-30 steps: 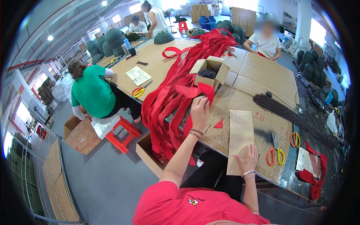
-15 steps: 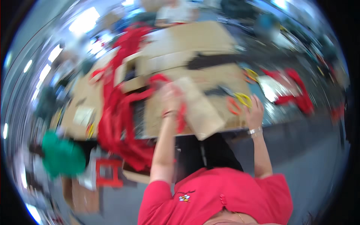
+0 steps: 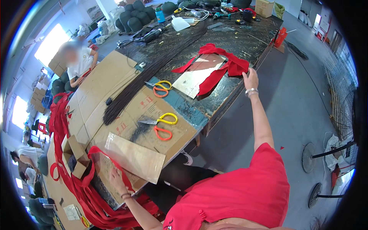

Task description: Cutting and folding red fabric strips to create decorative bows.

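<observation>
At the table's right edge, the fingers of my right hand (image 3: 251,79) close on the end of a bundle of red fabric strips (image 3: 235,66). These strips lie over and around a pale flat board (image 3: 199,74). My left hand (image 3: 117,181) is lower left, its fingers stretched out beside a narrow red fabric strip (image 3: 122,171), and nothing shows gripped in them. Next to that hand, a beige flat board with a glossy surface (image 3: 134,158) overhangs the table's front edge. Scissors with yellow and orange handles (image 3: 163,126) rest on the cardboard between my hands; a similar pair of scissors (image 3: 161,88) lies farther back.
Dark thin rods (image 3: 153,73) run across the table. A small open carton (image 3: 75,157) stands at left among a heap of long red strips (image 3: 63,134). Tools and a white scoop (image 3: 180,23) are at the back. A person in white (image 3: 82,61) sits across the table, holding red strips.
My view has swung to the right. My right hand has moved from beside the near scissors to the red strips at right and has taken hold of them. My left hand stays near the beige board.
</observation>
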